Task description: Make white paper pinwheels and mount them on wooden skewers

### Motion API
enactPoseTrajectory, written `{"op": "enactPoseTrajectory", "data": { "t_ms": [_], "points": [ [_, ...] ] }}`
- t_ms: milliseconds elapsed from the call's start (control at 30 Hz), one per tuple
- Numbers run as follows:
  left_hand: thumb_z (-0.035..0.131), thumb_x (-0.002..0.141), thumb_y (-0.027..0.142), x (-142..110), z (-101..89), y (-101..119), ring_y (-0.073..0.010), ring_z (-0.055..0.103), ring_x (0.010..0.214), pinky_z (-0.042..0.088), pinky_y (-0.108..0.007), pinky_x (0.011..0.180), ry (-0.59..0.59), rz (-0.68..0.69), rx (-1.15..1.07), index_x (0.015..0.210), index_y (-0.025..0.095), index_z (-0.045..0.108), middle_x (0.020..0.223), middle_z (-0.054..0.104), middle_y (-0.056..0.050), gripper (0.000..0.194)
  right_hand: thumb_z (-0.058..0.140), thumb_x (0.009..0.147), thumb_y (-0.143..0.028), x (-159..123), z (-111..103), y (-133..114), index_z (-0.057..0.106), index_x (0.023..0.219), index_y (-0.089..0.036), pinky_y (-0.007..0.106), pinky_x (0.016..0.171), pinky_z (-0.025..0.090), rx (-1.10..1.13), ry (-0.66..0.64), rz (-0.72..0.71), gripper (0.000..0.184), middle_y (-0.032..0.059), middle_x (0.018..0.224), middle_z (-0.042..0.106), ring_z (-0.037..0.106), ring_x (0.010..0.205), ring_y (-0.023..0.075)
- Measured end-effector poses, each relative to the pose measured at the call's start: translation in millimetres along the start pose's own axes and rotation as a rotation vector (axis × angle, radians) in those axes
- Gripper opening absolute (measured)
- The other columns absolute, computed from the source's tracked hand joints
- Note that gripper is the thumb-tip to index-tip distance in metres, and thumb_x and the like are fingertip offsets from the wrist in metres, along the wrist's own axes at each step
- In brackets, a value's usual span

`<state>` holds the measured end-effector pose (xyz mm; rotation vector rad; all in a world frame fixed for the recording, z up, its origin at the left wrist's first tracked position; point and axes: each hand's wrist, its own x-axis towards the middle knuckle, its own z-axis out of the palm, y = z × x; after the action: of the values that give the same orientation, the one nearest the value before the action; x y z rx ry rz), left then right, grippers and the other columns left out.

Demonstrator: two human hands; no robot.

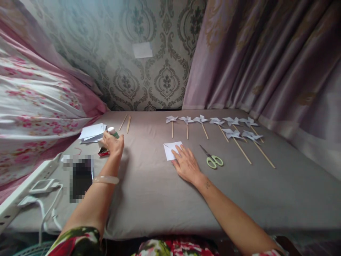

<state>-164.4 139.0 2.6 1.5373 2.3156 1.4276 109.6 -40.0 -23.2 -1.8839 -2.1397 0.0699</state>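
Observation:
My left hand [113, 143] is closed around a green and white glue stick [113, 132] at the left of the grey table [149, 185], just above a small red item [103, 152]. My right hand [186, 164] lies flat with fingers spread, its fingertips pressing on a folded white paper square [172, 149] in the middle of the table. Green-handled scissors [213, 159] lie just right of that hand. Several finished white paper pinwheels on wooden sticks [229, 129] are laid in rows at the back right.
A stack of white paper sheets [92, 133] lies at the back left, with two bare wooden sticks [126, 123] beside it. A dark phone [81, 176] and white cables [45, 199] sit at the left edge. Curtains hang right, floral fabric left.

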Motion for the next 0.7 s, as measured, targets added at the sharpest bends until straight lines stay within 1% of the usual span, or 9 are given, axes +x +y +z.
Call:
{"op": "enactPoseTrajectory", "data": {
  "t_ms": [33, 67, 133, 233, 367, 500, 600, 667, 700],
  "points": [
    [0.073, 0.067, 0.023, 1, 0.0, 1, -0.0366, 0.048, 0.116, 0.031, -0.048, 0.100, -0.007, -0.011, 0.032, 0.111, 0.009, 0.046, 0.119, 0.057, -0.018, 0.053, 0.031, 0.097, -0.038, 2, 1, 1, 0.043, 0.141, -0.017, 0.046, 0.115, 0.016, 0.035, -0.048, -0.044, 0.051, 0.0088, 0.152, 0.034, 0.023, 0.143, 0.0257],
    [0.071, 0.069, 0.026, 1, -0.4, 1, -0.0372, 0.047, 0.116, 0.032, -0.048, 0.098, -0.015, -0.026, 0.077, 0.110, 0.010, 0.048, 0.118, 0.058, -0.018, 0.050, 0.029, 0.097, -0.040, 3, 2, 2, 0.040, 0.143, -0.016, 0.045, 0.115, 0.015, 0.064, -0.097, -0.056, 0.053, 0.0081, 0.153, 0.033, 0.022, 0.143, 0.0247],
    [0.065, 0.074, 0.030, 2, -2.0, 3, -0.0373, 0.047, 0.116, 0.033, -0.049, 0.096, -0.036, -0.049, 0.177, 0.108, 0.011, 0.050, 0.116, 0.059, -0.018, 0.042, 0.026, 0.097, -0.044, 4, 5, 2, 0.034, 0.146, -0.010, 0.045, 0.116, 0.014, 0.099, -0.160, -0.009, 0.060, 0.0105, 0.154, 0.029, 0.021, 0.144, 0.0243],
    [0.060, 0.078, 0.031, 2, -5.3, 7, -0.0355, 0.046, 0.116, 0.033, -0.047, 0.095, -0.052, -0.050, 0.281, 0.104, 0.013, 0.054, 0.112, 0.061, -0.016, 0.032, 0.024, 0.096, -0.048, 5, 9, 0, 0.029, 0.147, -0.005, 0.045, 0.117, 0.010, 0.115, -0.160, 0.068, 0.067, 0.0131, 0.156, 0.023, 0.017, 0.145, 0.0248],
    [0.062, 0.076, 0.031, 0, -10.6, 11, -0.0350, 0.046, 0.115, 0.033, -0.046, 0.093, -0.045, -0.019, 0.289, 0.099, 0.014, 0.057, 0.108, 0.062, -0.015, 0.029, 0.024, 0.095, -0.050, 6, 11, -4, 0.026, 0.147, -0.001, 0.046, 0.117, 0.008, 0.113, -0.127, 0.161, 0.071, 0.0153, 0.156, 0.020, 0.015, 0.145, 0.0264],
    [0.061, 0.076, 0.030, -8, -20.4, 19, -0.0369, 0.045, 0.115, 0.034, -0.050, 0.092, 0.002, 0.068, 0.189, 0.096, 0.015, 0.058, 0.104, 0.063, -0.014, 0.026, 0.028, 0.095, -0.050, 5, 13, -7, 0.025, 0.147, 0.000, 0.047, 0.117, 0.008, 0.119, -0.112, 0.229, 0.072, 0.0171, 0.156, 0.019, 0.014, 0.145, 0.0279],
    [0.064, 0.072, 0.029, -22, -28.1, 33, -0.0359, 0.048, 0.112, 0.035, -0.050, 0.093, 0.035, 0.150, 0.062, 0.091, 0.016, 0.059, 0.100, 0.065, -0.013, 0.023, 0.031, 0.095, -0.047, 5, 12, -5, 0.032, 0.145, -0.002, 0.048, 0.116, 0.010, 0.184, -0.074, 0.216, 0.067, 0.0178, 0.154, 0.024, 0.017, 0.144, 0.0280],
    [0.065, 0.069, 0.028, -37, -31.0, 46, -0.0315, 0.054, 0.104, 0.038, -0.046, 0.091, -0.022, 0.226, -0.089, 0.088, 0.017, 0.061, 0.095, 0.066, -0.010, 0.023, 0.033, 0.095, -0.043, 6, 8, 2, 0.041, 0.141, -0.004, 0.049, 0.115, 0.015, 0.286, 0.001, 0.206, 0.060, 0.0191, 0.151, 0.033, 0.025, 0.142, 0.0287],
    [0.065, 0.069, 0.030, -47, -31.4, 53, -0.0274, 0.058, 0.096, 0.041, -0.042, 0.088, -0.107, 0.256, -0.213, 0.088, 0.017, 0.062, 0.092, 0.067, -0.008, 0.023, 0.035, 0.094, -0.041, 7, 6, 8, 0.047, 0.136, -0.006, 0.049, 0.114, 0.018, 0.371, 0.079, 0.210, 0.056, 0.0197, 0.147, 0.039, 0.031, 0.139, 0.0289]
  ]
}}
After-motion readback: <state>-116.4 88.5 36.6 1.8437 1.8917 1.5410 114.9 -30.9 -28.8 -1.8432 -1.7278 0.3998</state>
